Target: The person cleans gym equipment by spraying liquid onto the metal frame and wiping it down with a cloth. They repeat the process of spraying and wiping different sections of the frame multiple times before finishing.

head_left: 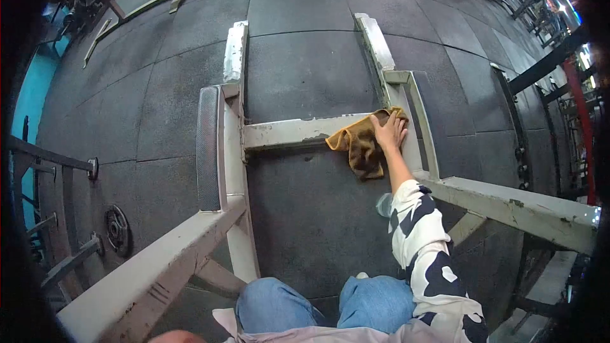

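My right hand (389, 132) presses a brown cloth (363, 146) with an orange-yellow edge against the right side of a worn, off-white metal frame. Its fingers lie over the cloth, where the crossbar (286, 133) meets the right-hand rail (399, 98). The rest of the cloth drapes in folds over the bar and hangs down in front. A bit of skin at the bottom left edge seems to be part of my left hand (178, 337); its fingers are out of sight. Paint is chipped along the crossbar.
A black padded upright (210, 146) stands on the left of the frame. Thick beams (508, 206) slope toward me on both sides. A clear, rounded object (384, 204) sits by my right sleeve. A weight plate (117, 230) lies on the rubber floor tiles (298, 6); racks (60, 216) line the left.
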`<move>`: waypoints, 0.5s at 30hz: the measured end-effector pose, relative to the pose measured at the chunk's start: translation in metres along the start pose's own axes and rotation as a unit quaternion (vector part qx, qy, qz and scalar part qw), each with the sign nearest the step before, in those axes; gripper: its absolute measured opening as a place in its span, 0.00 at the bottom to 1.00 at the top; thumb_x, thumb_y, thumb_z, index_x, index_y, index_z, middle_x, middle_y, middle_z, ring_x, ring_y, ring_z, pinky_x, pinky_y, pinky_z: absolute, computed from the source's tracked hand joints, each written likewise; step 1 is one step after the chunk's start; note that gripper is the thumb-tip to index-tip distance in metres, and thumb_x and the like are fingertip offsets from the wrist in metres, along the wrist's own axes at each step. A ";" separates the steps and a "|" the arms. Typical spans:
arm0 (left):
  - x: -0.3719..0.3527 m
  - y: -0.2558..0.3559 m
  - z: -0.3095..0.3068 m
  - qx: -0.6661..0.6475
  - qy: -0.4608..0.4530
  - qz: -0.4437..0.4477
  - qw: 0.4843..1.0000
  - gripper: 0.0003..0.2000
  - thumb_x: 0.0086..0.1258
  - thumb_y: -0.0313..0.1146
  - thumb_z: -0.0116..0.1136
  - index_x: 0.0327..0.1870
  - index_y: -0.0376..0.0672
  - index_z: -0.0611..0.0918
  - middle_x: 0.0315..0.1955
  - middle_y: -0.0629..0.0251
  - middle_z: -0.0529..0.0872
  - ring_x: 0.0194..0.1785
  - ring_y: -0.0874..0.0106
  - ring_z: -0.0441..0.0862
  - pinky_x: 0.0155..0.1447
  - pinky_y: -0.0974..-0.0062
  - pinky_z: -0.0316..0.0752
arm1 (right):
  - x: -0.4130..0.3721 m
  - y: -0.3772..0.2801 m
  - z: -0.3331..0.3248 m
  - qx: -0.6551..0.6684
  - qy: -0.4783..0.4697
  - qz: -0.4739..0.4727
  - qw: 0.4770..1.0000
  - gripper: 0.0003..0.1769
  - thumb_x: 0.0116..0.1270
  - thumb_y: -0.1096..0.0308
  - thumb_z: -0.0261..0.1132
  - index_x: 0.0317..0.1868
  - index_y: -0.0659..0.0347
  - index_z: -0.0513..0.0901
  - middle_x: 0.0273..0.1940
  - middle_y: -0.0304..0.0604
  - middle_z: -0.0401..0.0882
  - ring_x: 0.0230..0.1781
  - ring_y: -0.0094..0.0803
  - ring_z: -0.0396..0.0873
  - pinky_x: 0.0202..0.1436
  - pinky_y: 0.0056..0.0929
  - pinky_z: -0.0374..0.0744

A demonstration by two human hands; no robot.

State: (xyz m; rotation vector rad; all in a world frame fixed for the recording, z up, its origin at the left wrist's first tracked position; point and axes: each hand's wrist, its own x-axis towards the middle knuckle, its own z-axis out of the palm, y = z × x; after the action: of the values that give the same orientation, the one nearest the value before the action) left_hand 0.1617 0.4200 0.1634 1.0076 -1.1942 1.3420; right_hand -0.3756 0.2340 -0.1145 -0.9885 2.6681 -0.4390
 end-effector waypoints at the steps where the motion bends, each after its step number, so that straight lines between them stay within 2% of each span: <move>1: 0.000 0.013 0.011 -0.089 -0.041 -0.064 0.993 0.31 0.74 0.58 0.32 0.68 0.42 0.64 0.62 0.51 0.70 0.62 0.57 0.73 0.58 0.61 0.75 | -0.004 -0.004 0.005 -0.029 0.027 -0.010 0.999 0.51 0.64 0.35 0.54 0.74 0.65 0.50 0.72 0.56 0.54 0.76 0.49 0.44 0.77 0.50 0.40; 2: 0.000 0.026 0.023 -0.174 -0.081 -0.144 0.971 0.33 0.73 0.59 0.33 0.69 0.43 0.63 0.62 0.50 0.70 0.63 0.57 0.73 0.59 0.60 0.74 | -0.007 -0.003 0.011 -0.060 0.053 -0.020 0.997 0.52 0.64 0.35 0.55 0.74 0.67 0.49 0.72 0.57 0.56 0.76 0.49 0.45 0.77 0.50 0.40; 3: 0.002 0.034 0.038 -0.227 -0.108 -0.215 0.944 0.34 0.72 0.61 0.33 0.69 0.43 0.62 0.62 0.50 0.70 0.63 0.56 0.72 0.60 0.58 0.73 | -0.009 -0.001 0.015 -0.053 0.081 -0.039 0.995 0.49 0.66 0.38 0.55 0.73 0.68 0.52 0.70 0.59 0.59 0.75 0.50 0.47 0.77 0.50 0.41; 5: 0.004 0.042 0.057 -0.270 -0.134 -0.292 0.908 0.37 0.70 0.63 0.35 0.71 0.43 0.60 0.62 0.48 0.70 0.64 0.55 0.71 0.63 0.56 0.71 | -0.006 0.009 0.028 -0.049 0.097 -0.069 0.992 0.47 0.67 0.41 0.54 0.73 0.68 0.52 0.69 0.59 0.60 0.75 0.51 0.49 0.77 0.49 0.41; 7: 0.005 0.047 0.071 -0.286 -0.136 -0.325 0.891 0.40 0.68 0.66 0.37 0.72 0.44 0.58 0.63 0.47 0.70 0.66 0.54 0.70 0.66 0.54 0.69 | -0.009 0.010 0.030 -0.045 0.124 -0.120 0.984 0.40 0.70 0.48 0.53 0.72 0.68 0.55 0.67 0.60 0.63 0.72 0.53 0.54 0.77 0.49 0.43; 9: 0.006 0.051 0.081 -0.292 -0.133 -0.332 0.887 0.41 0.67 0.67 0.38 0.73 0.44 0.57 0.63 0.46 0.70 0.66 0.54 0.70 0.67 0.53 0.68 | -0.010 0.010 0.032 -0.046 0.114 -0.132 0.984 0.39 0.70 0.50 0.53 0.72 0.67 0.55 0.67 0.60 0.63 0.72 0.53 0.54 0.76 0.50 0.44; 11: 0.002 0.050 0.085 -0.276 -0.154 -0.237 0.918 0.36 0.74 0.62 0.22 0.71 0.41 0.60 0.68 0.52 0.63 0.67 0.57 0.69 0.58 0.60 0.76 | -0.015 0.007 0.034 -0.045 0.101 -0.168 0.980 0.37 0.71 0.54 0.53 0.72 0.67 0.55 0.65 0.61 0.65 0.71 0.54 0.56 0.76 0.50 0.46; 12: -0.003 0.046 0.085 -0.280 -0.155 -0.239 0.917 0.36 0.74 0.62 0.22 0.71 0.41 0.60 0.68 0.52 0.63 0.67 0.57 0.69 0.58 0.60 0.76 | -0.023 -0.003 0.035 -0.051 0.103 -0.189 0.975 0.36 0.71 0.56 0.53 0.72 0.66 0.55 0.63 0.62 0.67 0.69 0.55 0.59 0.76 0.50 0.46; 14: -0.013 0.036 0.082 -0.186 -0.159 -0.169 0.955 0.39 0.73 0.64 0.19 0.72 0.38 0.57 0.67 0.50 0.64 0.62 0.57 0.74 0.54 0.58 0.79 | -0.037 -0.016 0.054 -0.047 0.121 -0.238 0.963 0.36 0.71 0.57 0.53 0.73 0.66 0.54 0.61 0.63 0.69 0.68 0.55 0.61 0.76 0.50 0.47; 15: -0.011 0.039 0.081 -0.188 -0.162 -0.170 0.954 0.39 0.73 0.64 0.19 0.72 0.38 0.57 0.67 0.50 0.64 0.62 0.57 0.74 0.54 0.58 0.79 | -0.048 -0.028 0.058 -0.044 0.107 -0.259 0.959 0.36 0.71 0.57 0.53 0.73 0.66 0.53 0.61 0.64 0.68 0.68 0.55 0.61 0.76 0.50 0.46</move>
State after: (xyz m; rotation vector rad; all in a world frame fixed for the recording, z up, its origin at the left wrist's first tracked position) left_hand 0.1213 0.3388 0.1604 1.1155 -1.3784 0.6632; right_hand -0.3044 0.2346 -0.1515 -1.7701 2.6009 -0.5597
